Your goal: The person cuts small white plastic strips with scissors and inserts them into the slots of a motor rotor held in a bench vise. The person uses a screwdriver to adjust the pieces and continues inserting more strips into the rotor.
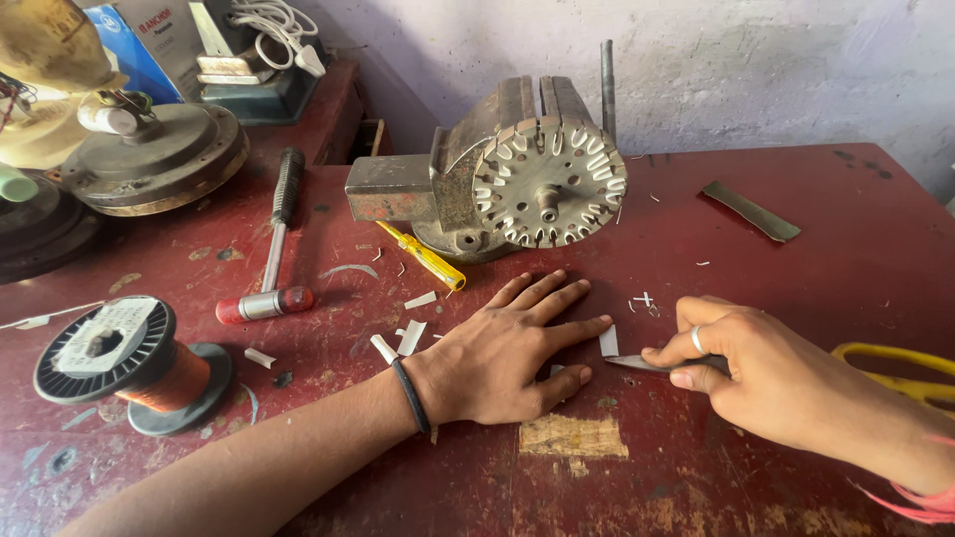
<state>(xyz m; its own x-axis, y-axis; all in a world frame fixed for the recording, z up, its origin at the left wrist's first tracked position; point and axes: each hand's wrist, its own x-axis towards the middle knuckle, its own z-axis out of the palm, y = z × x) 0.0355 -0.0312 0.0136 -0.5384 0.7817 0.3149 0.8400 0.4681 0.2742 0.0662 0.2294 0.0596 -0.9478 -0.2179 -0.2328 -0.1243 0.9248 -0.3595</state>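
Observation:
My left hand (512,348) lies flat on the dark red table (776,298), fingers spread, a black band at its wrist. Just right of its fingertips stands a small white paper strip (608,340). My right hand (771,373), a ring on one finger, pinches a thin grey blade-like strip (637,364) whose tip touches the table beside that paper. Behind both hands a metal vise (468,184) clamps a round slotted stator core (549,181) with white paper in its slots.
A yellow screwdriver (423,256) and a hammer (274,244) lie left of the vise. A spool of copper wire (129,363) stands at front left. Yellow-handled scissors (900,370) sit behind my right wrist. A grey-green strip (751,211) lies far right. Paper scraps (408,333) litter the table.

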